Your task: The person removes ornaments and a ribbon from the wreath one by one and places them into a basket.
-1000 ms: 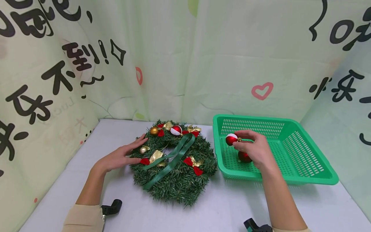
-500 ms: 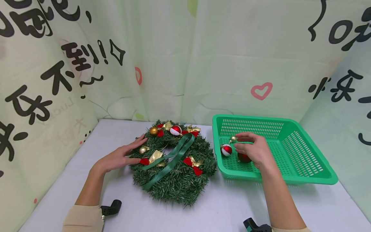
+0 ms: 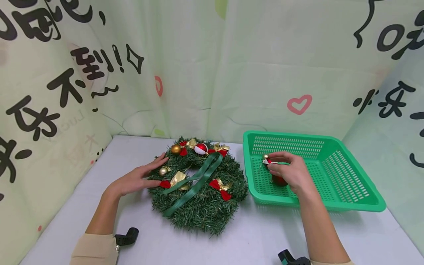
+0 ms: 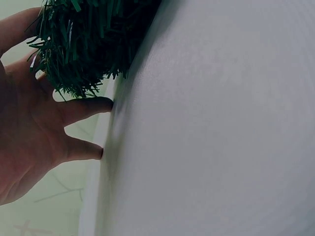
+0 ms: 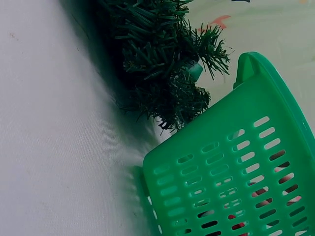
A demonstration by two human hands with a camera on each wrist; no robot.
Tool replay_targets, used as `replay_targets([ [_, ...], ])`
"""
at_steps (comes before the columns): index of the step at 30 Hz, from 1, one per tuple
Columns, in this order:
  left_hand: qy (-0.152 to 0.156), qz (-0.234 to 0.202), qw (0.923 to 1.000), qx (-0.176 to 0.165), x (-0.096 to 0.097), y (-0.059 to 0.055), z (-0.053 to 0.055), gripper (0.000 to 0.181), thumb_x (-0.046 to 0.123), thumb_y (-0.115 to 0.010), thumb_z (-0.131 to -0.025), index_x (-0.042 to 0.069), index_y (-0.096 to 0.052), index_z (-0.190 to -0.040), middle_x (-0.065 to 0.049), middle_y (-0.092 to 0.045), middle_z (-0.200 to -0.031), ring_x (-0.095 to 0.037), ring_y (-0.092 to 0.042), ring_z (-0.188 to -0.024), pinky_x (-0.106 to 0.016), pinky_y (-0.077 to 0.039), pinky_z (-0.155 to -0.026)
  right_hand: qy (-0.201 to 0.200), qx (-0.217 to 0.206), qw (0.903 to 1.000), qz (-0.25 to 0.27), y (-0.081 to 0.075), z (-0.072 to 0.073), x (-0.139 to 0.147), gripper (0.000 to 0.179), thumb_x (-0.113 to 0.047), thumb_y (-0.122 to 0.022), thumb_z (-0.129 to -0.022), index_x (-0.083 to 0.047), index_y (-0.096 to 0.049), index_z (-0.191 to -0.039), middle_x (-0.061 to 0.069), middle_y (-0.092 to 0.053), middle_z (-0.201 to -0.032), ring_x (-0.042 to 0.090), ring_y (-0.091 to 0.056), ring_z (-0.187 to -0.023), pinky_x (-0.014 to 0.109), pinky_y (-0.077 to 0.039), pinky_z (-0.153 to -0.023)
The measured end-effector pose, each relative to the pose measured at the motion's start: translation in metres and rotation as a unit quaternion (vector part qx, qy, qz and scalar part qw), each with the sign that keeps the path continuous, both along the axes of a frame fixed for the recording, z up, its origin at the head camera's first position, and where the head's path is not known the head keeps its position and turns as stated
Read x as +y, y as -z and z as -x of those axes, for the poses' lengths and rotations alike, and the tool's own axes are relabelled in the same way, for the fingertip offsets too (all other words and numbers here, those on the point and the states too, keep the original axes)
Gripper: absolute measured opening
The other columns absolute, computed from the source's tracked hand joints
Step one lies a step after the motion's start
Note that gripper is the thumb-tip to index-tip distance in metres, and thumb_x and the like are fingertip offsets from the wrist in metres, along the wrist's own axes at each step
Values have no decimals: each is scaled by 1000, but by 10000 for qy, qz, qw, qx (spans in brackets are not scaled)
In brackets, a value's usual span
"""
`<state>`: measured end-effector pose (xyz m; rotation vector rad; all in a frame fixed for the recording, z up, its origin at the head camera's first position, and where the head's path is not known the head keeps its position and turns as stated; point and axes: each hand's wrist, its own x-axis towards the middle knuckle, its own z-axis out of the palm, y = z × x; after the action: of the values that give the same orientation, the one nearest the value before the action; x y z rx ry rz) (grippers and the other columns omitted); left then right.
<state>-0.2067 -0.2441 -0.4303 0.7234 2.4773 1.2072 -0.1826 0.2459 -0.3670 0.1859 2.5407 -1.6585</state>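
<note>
In the head view, a green wreath [image 3: 212, 209] lies on the table, trimmed with baubles, red-and-gold bows and a green ribbon [image 3: 195, 187]. My left hand [image 3: 139, 178] rests against its left side with fingers spread. The left wrist view shows those fingers around the wreath's bristly edge [image 4: 83, 49]. Inside the green basket [image 3: 334, 204], my right hand [image 3: 289, 169] pinches a red-and-white bauble [image 3: 267, 161], mostly hidden by the fingers. A small gold ball [image 3: 265, 156] shows just behind it. Below the thumb lies a dark red bauble [image 3: 279, 180], partly covered by the hand.
The basket's slotted wall [image 5: 221, 162] stands close beside the wreath in the right wrist view. A white cloth covers the table [image 3: 185, 250]. Printed curtains [image 3: 198, 73] hang behind and at both sides.
The red-and-white bauble first hung at my right fingertips, then sat lower left in the basket with the gold ball by the fingers, and now is back between the fingertips. My left hand stays still.
</note>
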Motion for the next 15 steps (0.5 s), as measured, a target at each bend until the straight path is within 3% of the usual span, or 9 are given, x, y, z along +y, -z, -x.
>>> replay_targets([
  [5, 49, -4, 10000, 17, 0, 1, 1, 75, 33, -66, -102, 24, -28, -167, -7, -7, -177, -46, -14, -159, -73, -25, -120, -16, -19, 10000, 9, -1, -2, 0, 47, -15, -66, -103, -1, -55, -147, 23, -50, -148, 5, -72, -98, 38, -57, -101],
  [15, 29, -6, 10000, 46, 0, 2, 2, 75, 34, -66, -102, 23, -28, -167, -7, -8, -177, -47, -15, -159, -73, -25, -120, -94, 70, 9998, -145, -2, -2, -4, 46, -20, -67, -103, -5, -58, -145, 23, -52, -148, 13, -73, -106, 35, -59, -99],
])
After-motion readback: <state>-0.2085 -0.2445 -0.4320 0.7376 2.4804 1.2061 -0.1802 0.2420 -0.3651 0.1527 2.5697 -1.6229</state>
